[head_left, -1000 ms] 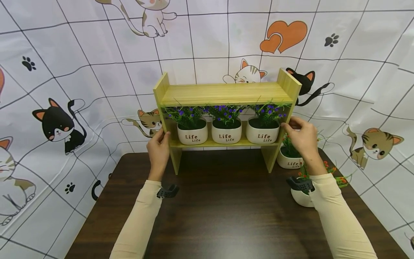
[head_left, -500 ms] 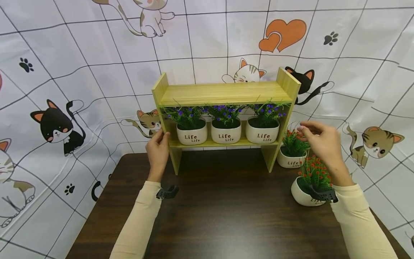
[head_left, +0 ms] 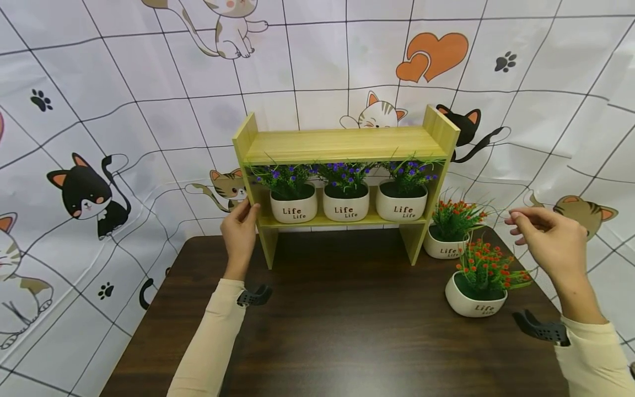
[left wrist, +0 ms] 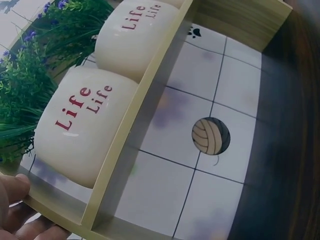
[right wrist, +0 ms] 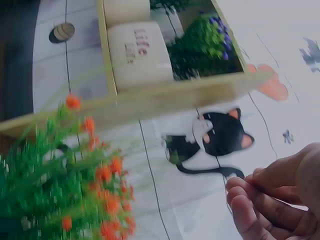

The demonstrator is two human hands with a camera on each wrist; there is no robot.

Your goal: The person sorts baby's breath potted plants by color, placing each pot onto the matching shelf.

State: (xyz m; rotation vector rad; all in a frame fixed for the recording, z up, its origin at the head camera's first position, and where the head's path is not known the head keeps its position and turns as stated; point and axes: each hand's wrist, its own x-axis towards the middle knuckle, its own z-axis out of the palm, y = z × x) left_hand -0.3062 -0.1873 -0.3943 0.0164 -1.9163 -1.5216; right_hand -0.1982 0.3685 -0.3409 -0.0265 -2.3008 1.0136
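A small wooden shelf stands at the back of the table, with three white pots of purple flowers on its lower board; the middle one is a flower pot. My left hand pinches the edge of the shelf's left side panel. Seen from the left wrist, the thumb lies on the near side and fingers reach behind the panel. My right hand hangs in the air with loosely curled fingers, holding nothing. Nearest to it is a white pot with orange-red flowers, standing on the table.
Another pot of red flowers stands behind, close to the shelf's right panel. The dark wooden table runs back to a wall covering printed with cats and lines.
My right hand has let go of the shelf's right panel and moved right, past both red-flower pots, which now show fully. The left hand keeps its hold on the shelf.
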